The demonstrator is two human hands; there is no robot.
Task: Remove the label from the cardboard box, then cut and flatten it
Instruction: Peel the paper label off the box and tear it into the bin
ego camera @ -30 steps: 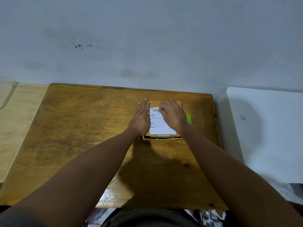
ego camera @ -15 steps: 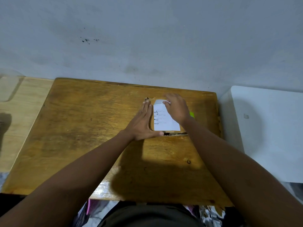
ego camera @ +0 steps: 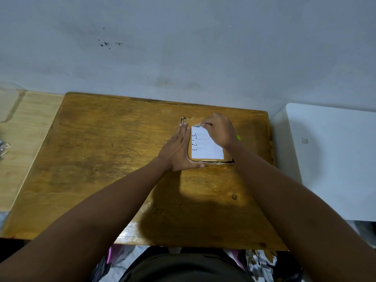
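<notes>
wooden table (ego camera: 101,159), cardboard box (ego camera: 188,120), label (ego camera: 205,148) print illegible

white label (ego camera: 207,148) with black print, brown cardboard box (ego camera: 190,120), golden-brown grained wooden table (ego camera: 114,143)

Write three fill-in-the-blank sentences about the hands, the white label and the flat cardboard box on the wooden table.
1. The white printed paper label lies on top of the flat brown cardboard ____.
2. The right hand pinches the label's ____ corner.
3. The left hand lies flat, fingers ____, beside the label on the worn wooden table.

Missing words: box; far; straight
</notes>
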